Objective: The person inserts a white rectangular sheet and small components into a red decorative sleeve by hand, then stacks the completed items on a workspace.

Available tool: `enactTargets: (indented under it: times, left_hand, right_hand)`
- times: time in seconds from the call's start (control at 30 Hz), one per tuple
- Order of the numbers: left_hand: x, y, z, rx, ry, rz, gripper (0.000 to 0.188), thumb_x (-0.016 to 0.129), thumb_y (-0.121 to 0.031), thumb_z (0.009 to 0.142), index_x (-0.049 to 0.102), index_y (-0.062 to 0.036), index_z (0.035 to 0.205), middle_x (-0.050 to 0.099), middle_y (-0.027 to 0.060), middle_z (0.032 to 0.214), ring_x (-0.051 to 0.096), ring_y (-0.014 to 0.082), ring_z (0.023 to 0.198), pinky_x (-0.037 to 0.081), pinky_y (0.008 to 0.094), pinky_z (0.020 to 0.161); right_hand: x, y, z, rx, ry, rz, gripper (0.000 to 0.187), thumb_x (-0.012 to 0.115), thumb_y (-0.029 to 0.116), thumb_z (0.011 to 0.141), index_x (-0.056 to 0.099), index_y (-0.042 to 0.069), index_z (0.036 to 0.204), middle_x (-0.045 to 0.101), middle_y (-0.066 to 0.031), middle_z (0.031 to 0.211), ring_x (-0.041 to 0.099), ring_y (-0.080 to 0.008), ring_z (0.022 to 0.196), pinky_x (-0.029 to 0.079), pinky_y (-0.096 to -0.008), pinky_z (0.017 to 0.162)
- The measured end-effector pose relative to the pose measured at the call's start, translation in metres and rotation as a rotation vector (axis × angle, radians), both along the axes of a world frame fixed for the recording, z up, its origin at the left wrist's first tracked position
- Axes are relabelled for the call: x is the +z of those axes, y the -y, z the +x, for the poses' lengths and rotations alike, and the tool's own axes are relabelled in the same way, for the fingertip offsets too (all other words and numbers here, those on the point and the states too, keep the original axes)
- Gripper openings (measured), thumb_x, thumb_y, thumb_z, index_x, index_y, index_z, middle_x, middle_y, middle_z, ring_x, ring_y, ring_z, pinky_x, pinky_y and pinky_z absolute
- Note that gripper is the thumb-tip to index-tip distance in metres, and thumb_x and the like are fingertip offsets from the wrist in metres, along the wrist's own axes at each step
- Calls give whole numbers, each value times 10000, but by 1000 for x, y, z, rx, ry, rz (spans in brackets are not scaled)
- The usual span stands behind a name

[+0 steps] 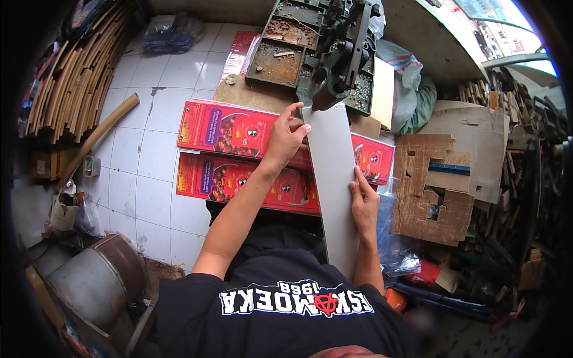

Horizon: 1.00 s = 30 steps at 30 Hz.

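A long, flat grey panel (334, 173) stretches from my lap to the head of a dark green hand press (334, 89). Its far end lies beneath the press head. My left hand (287, 138) pinches the panel's left edge near that end, thumb on top and index finger reaching toward the press. Further back along the right edge, my right hand (365, 203) grips the panel with thumb and fingers. Under the panel and my left arm lie red printed sheets (203, 128), stacked in two rows. What the panel's underside touches is hidden.
Divided metal trays (277, 65) with small metal parts flank the press. Stacked cardboard (77, 77) leans at far left, near a cardboard tube (98, 134) on white floor tiles. Cut brown board (418, 203), plastic bags (403, 77) and scrap stand right; a metal drum (95, 280) sits lower left.
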<state>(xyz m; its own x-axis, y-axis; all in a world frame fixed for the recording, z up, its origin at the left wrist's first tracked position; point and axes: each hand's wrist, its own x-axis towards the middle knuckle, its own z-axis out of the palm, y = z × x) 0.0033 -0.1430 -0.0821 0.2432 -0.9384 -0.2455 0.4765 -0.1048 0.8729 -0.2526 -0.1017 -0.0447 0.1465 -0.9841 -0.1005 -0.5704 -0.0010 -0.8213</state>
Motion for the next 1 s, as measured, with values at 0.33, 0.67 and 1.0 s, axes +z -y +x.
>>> enactTargets:
  times: [0.33,0.67,1.0]
  left_hand:
    - [-5,3,-1,0,-17,1,568,603,0,924,408,-62,1454,705,147,1035,716,163,802,616,302,583]
    - [-5,1,0,-1,-64,-8,561,597,17,906,416,-37,1434,706,163,1019,704,177,826,625,322,609]
    - [1,1,1,-13,-62,8,564,586,17,911,405,-38,1443,700,171,1034,704,180,842,624,318,612]
  right_hand:
    - [0,0,-1,-7,7,14,395,646,85,979,599,24,1366,713,-196,1209,665,-144,1043,508,-294,927]
    - [1,-1,0,13,-3,6,412,642,88,986,581,30,1389,720,-151,1181,634,-111,987,505,-271,895]
    - [-2,0,-3,22,1,19,424,618,76,1001,557,33,1418,708,-80,1193,591,-71,954,497,-231,857]
